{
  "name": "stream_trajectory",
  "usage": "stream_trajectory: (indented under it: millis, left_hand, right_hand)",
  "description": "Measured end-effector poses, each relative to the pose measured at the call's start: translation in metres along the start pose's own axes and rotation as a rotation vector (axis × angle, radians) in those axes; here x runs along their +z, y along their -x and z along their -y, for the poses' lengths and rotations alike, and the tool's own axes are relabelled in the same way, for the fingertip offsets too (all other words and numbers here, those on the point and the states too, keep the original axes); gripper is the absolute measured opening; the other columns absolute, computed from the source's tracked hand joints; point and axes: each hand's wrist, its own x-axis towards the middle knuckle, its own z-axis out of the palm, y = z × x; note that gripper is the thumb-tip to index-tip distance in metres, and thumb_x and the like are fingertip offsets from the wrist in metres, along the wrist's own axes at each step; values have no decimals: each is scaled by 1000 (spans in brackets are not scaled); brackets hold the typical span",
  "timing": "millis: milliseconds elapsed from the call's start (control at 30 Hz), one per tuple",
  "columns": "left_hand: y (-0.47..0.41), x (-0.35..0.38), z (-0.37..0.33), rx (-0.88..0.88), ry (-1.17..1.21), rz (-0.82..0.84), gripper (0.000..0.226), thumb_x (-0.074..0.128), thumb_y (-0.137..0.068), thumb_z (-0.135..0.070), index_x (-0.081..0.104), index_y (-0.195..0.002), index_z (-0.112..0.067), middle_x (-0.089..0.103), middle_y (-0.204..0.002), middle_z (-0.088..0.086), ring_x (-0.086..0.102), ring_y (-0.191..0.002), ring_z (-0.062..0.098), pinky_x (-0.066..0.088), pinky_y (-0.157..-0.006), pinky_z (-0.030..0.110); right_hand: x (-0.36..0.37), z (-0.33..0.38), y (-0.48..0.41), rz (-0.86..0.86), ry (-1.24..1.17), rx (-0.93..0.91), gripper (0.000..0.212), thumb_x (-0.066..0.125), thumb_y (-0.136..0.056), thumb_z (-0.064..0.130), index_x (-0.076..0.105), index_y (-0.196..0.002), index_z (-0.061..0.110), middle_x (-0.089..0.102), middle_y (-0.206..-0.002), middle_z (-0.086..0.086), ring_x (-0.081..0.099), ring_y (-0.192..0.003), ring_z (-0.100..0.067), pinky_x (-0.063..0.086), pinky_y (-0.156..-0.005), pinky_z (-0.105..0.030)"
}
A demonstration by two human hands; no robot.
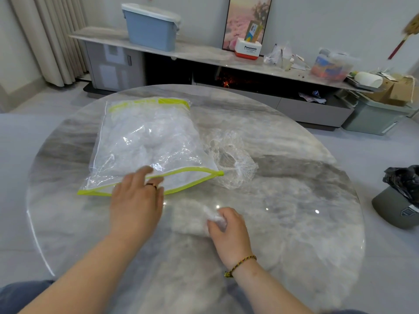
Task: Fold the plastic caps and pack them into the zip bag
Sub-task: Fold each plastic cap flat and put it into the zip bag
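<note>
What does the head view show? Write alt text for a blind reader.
A person's right hand grips a folded plastic cap on a round marble table, while the left hand touches the open zip bag. Another cap lies beside it.

Polished stone-look table, clear crinkled plastic on it.
The table [294, 200] has a glossy, smooth grey top with marble veining that mirrors small light spots. The zip bag [147, 141] is shiny clear plastic film edged in lime-green strip. The loose cap [233, 159] to its right is thinner clear film, heavily wrinkled, like the wadded cap [217, 219] in the right hand [229, 232]. Far right: a grey cloth hat [394, 207] and a glossy black plastic bag [403, 180].
</note>
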Motion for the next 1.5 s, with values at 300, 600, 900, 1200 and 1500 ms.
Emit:
stream_trajectory:
  millis: [300, 600, 900, 1200, 1500]
  left_hand:
    - [-15, -15, 27, -241, -232, 316, 55, 36, -97, -29, 14, -148, -25, -2, -156, -1, -8, -143, 18, -15, -104, 35]
    - [-27, -10, 51, -241, 233, -96, 15, 61, -78, -7, 75, -84, -4, 71, -96, 14, 65, -92, 37, 46, -81, 50]
    - [-27, -17, 48, -313, 393, -116, 25, 54, -80, -17, 75, -91, -8, 69, -104, 10, 62, -99, 33, 42, -86, 43]
    - [-30, -6, 53, -417, 396, 10, 23, 59, -84, 1, 73, -99, -9, 64, -118, 4, 53, -114, 28, 39, -90, 36]
    - [-28, 0, 53, -367, 270, 93, 35, 52, -79, 14, 69, -105, -1, 64, -116, 16, 56, -111, 36, 39, -96, 41]
  right_hand:
    - [33, 40, -27, 57, -489, 162, 34, 50, -86, -3, 37, -62, 16, 38, -57, 4, 40, -36, 4, 31, -41, -8]
    - [55, 52, -45, 154, -319, 53, 36, 54, -86, 5, 35, -62, 24, 36, -61, 8, 35, -55, -3, 32, -52, -11]
    - [101, 122, -112, 93, -372, 116, 23, 53, -89, 17, 51, -111, 10, 53, -97, -4, 50, -92, -21, 40, -83, -27]
    - [108, 122, -132, 16, -350, 352, 27, 52, -89, 16, 27, -100, 16, 47, -96, -4, 49, -81, -19, 44, -79, -26]
    - [86, 80, -85, 198, -506, 69, 30, 39, -90, -9, 54, -101, 14, 51, -90, 15, 50, -81, 6, 39, -67, 1]
